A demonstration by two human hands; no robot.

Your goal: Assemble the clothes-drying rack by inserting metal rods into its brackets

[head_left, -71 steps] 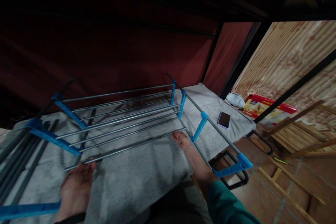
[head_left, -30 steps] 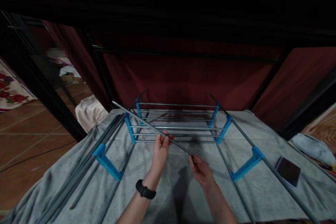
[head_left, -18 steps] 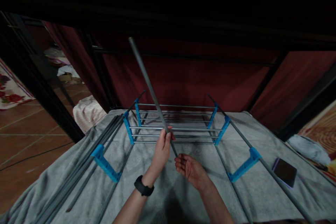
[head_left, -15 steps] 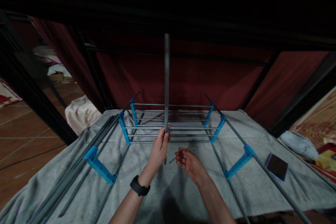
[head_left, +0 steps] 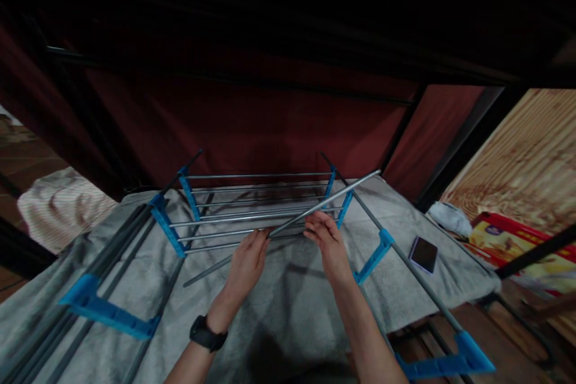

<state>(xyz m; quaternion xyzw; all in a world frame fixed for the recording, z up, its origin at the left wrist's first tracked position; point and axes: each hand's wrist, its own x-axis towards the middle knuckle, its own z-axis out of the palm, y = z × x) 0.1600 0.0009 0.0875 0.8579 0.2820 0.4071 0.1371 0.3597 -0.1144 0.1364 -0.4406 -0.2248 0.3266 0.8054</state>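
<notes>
Rack: partly assembled

Completed, as far as shows: rods bridge the back left bracket and back right bracket, and more rods bridge the second left bracket and second right bracket. Whether every slot is filled cannot be told at this size.

In progress: one loose rod is held at a slant above the grey blanket, in front of the bridged part, its right end higher. The left hand grips it near the middle, fingers closed around it. The right hand is half open just below the rod, fingers bent; contact cannot be confirmed.

Outstanding, by judgement: the third left bracket and third right bracket have no rods between them. The near right bracket also shows none; its left counterpart is out of view. Further rods would be needed there. A bundle of rods lies along the left side. A phone rests right of the right pole, apart from it.
</notes>
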